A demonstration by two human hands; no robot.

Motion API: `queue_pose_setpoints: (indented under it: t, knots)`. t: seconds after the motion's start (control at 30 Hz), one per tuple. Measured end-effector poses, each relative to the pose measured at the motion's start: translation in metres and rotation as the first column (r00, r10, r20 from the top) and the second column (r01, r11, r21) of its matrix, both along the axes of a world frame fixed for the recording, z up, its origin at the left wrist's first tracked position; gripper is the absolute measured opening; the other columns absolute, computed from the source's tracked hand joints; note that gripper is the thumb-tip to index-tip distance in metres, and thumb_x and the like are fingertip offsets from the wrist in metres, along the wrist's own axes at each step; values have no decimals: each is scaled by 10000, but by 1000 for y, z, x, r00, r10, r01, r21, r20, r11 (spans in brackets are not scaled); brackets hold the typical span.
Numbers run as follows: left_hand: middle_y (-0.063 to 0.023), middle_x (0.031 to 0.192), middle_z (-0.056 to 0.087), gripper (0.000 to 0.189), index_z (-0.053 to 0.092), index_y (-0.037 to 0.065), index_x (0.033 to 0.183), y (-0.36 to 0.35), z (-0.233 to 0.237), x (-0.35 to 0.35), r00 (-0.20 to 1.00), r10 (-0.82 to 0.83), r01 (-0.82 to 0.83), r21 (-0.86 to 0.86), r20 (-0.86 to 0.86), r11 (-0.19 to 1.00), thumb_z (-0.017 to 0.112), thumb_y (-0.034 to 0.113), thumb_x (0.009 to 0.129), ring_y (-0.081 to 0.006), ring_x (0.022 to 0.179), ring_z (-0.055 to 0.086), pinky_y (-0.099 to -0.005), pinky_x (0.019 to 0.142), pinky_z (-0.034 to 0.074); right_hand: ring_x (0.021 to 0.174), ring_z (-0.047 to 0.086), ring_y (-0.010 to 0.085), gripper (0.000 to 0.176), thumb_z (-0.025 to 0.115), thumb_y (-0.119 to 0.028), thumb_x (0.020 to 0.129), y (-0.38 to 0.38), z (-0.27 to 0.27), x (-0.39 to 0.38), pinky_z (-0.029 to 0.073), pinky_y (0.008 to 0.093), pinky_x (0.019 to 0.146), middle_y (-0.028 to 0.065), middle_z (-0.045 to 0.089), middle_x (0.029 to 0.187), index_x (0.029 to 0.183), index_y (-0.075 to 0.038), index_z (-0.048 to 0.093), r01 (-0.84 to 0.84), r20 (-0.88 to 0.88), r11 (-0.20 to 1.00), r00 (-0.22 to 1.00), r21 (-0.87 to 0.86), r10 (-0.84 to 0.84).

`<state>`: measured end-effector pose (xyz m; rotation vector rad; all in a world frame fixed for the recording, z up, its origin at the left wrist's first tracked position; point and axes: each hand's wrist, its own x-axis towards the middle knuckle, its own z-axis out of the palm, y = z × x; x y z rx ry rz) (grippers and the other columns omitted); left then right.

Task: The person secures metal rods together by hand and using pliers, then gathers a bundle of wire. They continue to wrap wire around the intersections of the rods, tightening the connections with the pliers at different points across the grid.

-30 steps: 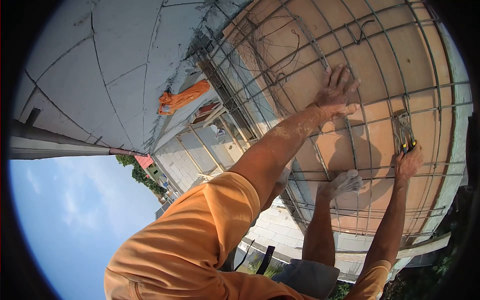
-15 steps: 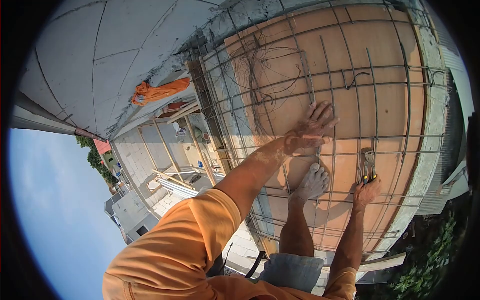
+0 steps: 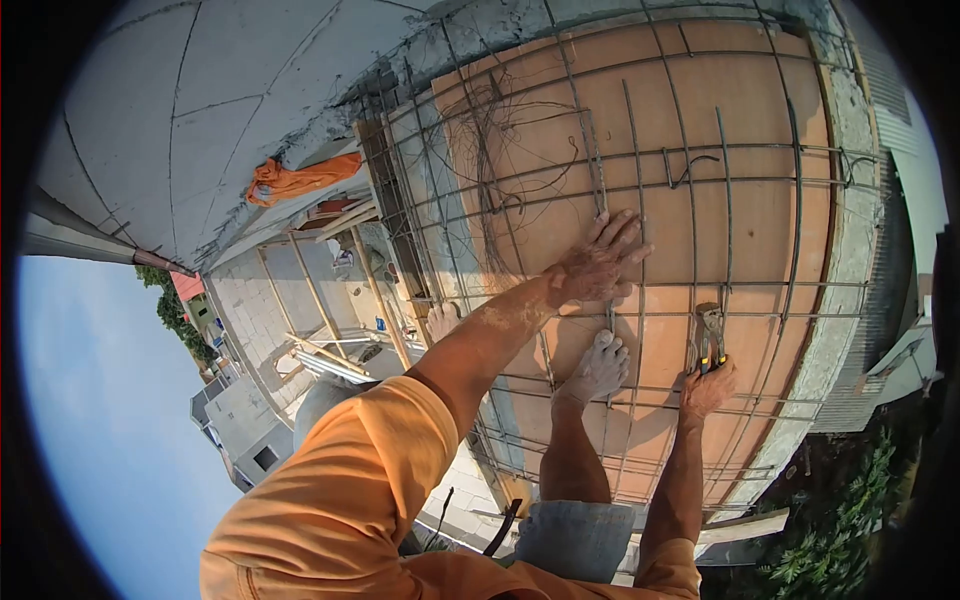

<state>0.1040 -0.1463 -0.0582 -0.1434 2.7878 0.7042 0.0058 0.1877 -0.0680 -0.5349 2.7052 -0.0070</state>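
My right hand (image 3: 708, 388) is closed round the black-and-yellow handles of a pair of pincers (image 3: 712, 325). Their metal jaws lie over a crossing of the rebar mesh (image 3: 640, 200). My left hand (image 3: 602, 258) rests on the mesh with its fingers stretched out, beside a bar that runs under or next to it. Below the mesh is an orange-brown plywood sheet (image 3: 740, 240). A dusty bare foot (image 3: 597, 368) stands on the mesh between my two hands.
Tangled tie wire (image 3: 490, 150) lies on the mesh at upper left. A concrete edge (image 3: 845, 230) borders the plywood on the right, with a drop and plants (image 3: 850, 520) beyond. Timber props (image 3: 380, 295) stand in a lower space at left. An orange cloth (image 3: 300, 180) lies near the wall.
The whole view has shifted slightly left and down. A second foot now shows at the left edge of the mesh. Both hands stay at about the same places on the bars.
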Motion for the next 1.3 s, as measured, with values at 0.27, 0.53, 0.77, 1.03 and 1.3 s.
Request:
queue_pose_setpoints:
  t: [0.27,0.53,0.77,1.03,1.3]
  knots:
    - [-255,1527,167,903,236,157,1497,-1,-5,6,993,26,-19,62,-113,998,696,433,771,-402,1447,72,-562,1154,77,1101,467,384,662,712,-88,681,-4,4,0,350,490,938,198,498,1172,1270,-14,419,22,-57,999,998,-45,-25]
    - [-263,1470,296,766,325,87,1449,-7,23,14,992,-123,124,-56,29,991,650,397,828,-414,1405,224,-532,1163,176,1025,484,381,605,688,-101,693,-4,12,-1,366,487,892,197,505,1073,1234,12,441,-13,-94,993,996,-121,2]
    - [-235,1319,449,629,461,11,1313,-69,151,-5,956,56,-11,155,-289,988,684,326,817,-389,1274,413,-507,1042,387,1013,486,380,568,673,-104,713,0,14,2,373,480,863,189,505,1041,1222,15,450,-45,-121,985,992,-166,25]
    - [-293,1431,316,939,277,-70,1427,-209,115,14,140,940,-865,424,-312,269,675,508,803,-399,1374,282,-450,1121,262,986,497,401,475,647,-112,775,-3,5,6,382,497,841,197,511,1018,1195,29,474,-27,-153,967,988,-253,-13]
    - [-281,1534,134,1279,143,-43,1483,-215,57,65,612,772,-791,120,172,600,746,679,616,-429,1428,145,-471,1163,182,1003,489,405,529,641,-68,726,-8,8,10,378,496,858,209,499,1021,1212,36,459,-29,-153,968,988,-251,-10]
